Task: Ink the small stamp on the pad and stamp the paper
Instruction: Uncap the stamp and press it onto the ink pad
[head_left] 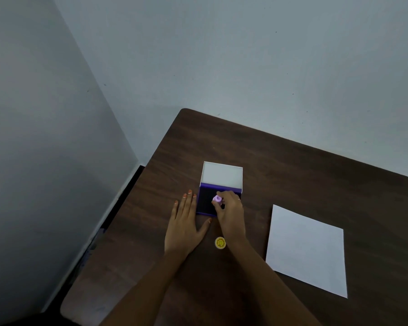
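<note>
A small pale purple stamp [217, 199] is pinched between the fingertips of my right hand [230, 211], held down on the dark ink pad [204, 201]. The pad has a purple rim and its white lid [222, 173] stands folded back behind it. My left hand [185, 223] lies flat on the table, fingers spread, touching the pad's left edge. A white sheet of paper [307, 249] lies to the right, blank.
A small round yellow cap with a smiley face [220, 242] lies on the dark wooden table [292, 175] between my wrists. The table's rounded left corner meets grey walls at the back and left.
</note>
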`<state>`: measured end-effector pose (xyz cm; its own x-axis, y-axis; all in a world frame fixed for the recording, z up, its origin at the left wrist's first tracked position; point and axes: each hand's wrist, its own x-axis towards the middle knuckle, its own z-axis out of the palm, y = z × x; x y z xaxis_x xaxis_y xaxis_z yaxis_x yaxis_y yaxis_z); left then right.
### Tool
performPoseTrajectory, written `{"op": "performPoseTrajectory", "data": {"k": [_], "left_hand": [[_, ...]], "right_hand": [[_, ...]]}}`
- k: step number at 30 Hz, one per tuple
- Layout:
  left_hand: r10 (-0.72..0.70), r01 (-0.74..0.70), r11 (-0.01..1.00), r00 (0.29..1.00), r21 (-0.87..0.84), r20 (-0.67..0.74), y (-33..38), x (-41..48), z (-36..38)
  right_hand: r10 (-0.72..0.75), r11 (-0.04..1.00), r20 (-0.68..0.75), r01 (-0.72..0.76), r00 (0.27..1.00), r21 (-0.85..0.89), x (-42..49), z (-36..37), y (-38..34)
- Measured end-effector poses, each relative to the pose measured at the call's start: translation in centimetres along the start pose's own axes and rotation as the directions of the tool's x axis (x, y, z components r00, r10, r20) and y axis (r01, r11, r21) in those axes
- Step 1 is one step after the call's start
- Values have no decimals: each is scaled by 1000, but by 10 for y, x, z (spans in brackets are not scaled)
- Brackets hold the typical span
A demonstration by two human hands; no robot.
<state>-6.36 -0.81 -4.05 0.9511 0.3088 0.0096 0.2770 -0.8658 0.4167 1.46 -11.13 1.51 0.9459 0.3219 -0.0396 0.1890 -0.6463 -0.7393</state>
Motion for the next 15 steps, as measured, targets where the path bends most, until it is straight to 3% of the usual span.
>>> {"op": "performPoseTrajectory", "data": {"k": [5,9,10,11,13,14,15], "left_hand": [[0,0,1000,1000,-1,11,-1,1,-1],[4,-4,1000,1000,-11,-11,1,-2,-3],[1,-1,1000,1000,-9,-8,0,-1,-3],[-2,2,1000,1000,-1,-7,-1,0,-3],[-17,17,1000,1000,1,-17,-3,0,-2],[-29,29,1000,999,-5,-14,-7,0,-4],[-7,7,1000,1000,-14,0,1,-1,-3]], "right_hand": [[26,999,11,-26,1000,26,4,0,0],[217,938,-58,-192,974,288,14,-12,-2],[351,851,-68,-288,934,440,17,-18,-3],[490,682,-12,-375,871,628,21,-27,-3],[595,123,311,-466,741,876,24,-46,-6],[551,-137,465,-475,692,869,25,-52,-9],[500,-308,534,-436,682,845,18,-67,-2]]}}
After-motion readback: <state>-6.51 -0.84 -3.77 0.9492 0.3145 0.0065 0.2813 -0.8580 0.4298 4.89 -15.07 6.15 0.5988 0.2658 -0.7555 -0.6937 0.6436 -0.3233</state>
